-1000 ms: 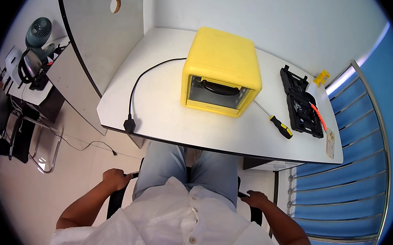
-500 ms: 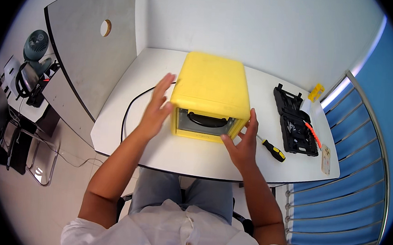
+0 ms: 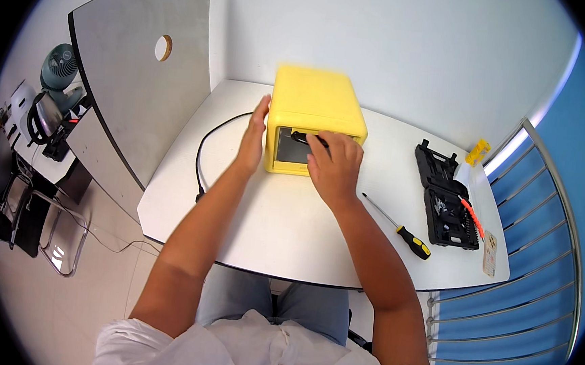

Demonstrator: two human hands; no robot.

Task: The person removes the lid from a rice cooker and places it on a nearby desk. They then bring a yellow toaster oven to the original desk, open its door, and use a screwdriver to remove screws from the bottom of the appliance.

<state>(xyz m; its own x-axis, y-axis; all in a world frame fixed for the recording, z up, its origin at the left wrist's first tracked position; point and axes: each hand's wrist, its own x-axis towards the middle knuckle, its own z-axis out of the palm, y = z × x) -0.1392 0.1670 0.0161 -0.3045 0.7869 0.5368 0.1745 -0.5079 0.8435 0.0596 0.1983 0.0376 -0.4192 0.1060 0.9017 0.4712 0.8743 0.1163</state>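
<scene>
Centrally, yellow box (image 3: 316,109), left hand (image 3: 253,139), right hand (image 3: 334,168).

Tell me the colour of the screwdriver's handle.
Black and yellow, on the screwdriver in the head view.

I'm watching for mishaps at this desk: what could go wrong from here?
The black cord trails off the table's left edge; a snag might tug the yellow box. The right hand reaches into the box's dark front opening, where fingers could catch. The screwdriver lies near the right forearm and could be knocked off.
</scene>
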